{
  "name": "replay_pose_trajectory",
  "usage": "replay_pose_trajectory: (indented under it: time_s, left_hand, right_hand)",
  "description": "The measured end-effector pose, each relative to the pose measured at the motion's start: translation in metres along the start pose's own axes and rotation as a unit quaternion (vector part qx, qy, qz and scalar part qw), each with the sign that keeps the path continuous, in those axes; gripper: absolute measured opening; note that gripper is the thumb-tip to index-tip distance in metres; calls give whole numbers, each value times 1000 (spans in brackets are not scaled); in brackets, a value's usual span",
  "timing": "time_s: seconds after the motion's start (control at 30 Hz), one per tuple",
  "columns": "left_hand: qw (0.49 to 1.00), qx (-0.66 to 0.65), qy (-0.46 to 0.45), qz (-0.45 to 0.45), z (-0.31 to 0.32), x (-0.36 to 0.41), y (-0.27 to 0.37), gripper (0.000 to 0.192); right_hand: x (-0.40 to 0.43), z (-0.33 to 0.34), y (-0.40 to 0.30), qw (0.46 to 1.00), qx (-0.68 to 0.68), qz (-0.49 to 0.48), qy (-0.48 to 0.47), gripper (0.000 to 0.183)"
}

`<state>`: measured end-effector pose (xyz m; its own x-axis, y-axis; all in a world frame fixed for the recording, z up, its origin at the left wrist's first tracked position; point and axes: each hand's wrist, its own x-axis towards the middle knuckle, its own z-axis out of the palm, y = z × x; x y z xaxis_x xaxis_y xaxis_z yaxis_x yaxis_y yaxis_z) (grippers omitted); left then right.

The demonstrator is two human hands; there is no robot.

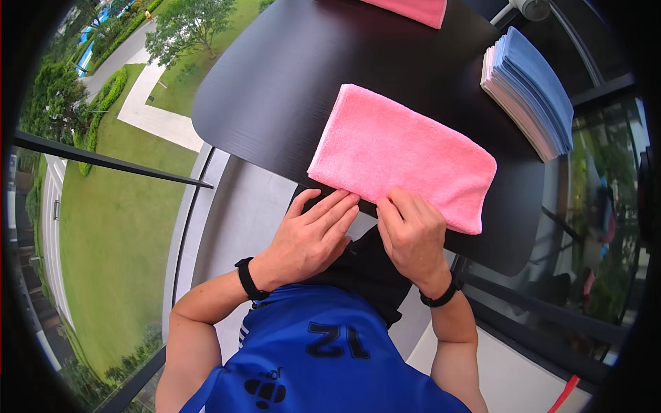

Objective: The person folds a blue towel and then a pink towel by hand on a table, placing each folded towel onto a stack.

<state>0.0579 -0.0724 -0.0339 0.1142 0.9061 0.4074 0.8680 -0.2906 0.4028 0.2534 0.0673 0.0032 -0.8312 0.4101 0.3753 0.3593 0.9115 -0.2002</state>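
A folded pink microfiber cloth point(408, 144) lies on the dark tabletop before me, its near edge along the table's front edge. My left hand point(312, 240) has its fingers stretched out, little finger spread, with the fingertips touching that near edge. To the right, my right hand point(414, 232) curls its fingers at the same edge and appears to pinch the cloth there; its thumb tip is partly hidden. Soft creases run through the cloth's right end.
The dark wood-grain table point(258, 88) has rounded corners. At its right stands a stack of folded blue and pale pink cloths point(532, 98). Another pink cloth point(413, 9) lies at the far edge. Glass panels flank the table, with a lawn point(124, 232) outside on the left.
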Motion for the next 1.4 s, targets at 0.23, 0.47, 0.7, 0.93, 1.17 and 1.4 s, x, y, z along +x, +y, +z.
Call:
replay_pose_trajectory:
  time_s: [0.23,0.47,0.7,0.93,1.17,1.4]
  left_hand:
    - [999,-19,39,12,2,-3,-2,54]
    - [982,-6,187,20,-11,2,-34,32]
    - [992,2,126,12,-22,22,-53,44]
    - [999,-3,35,11,-33,28,-54,56]
    - [999,14,38,33,-31,27,-62,54]
    - [997,49,44,41,-37,19,-67,48]
  right_hand:
    - [13,4,-3,997,19,-44,67,33]
    - [16,16,-9,999,14,-37,6,36]
    - [12,17,-7,999,18,-30,-7,37]
    - [-17,-2,14,999,23,23,8,49]
    - [-68,-23,43,994,-41,81,57,55]
    - [-113,-42,83,981,-74,129,120,48]
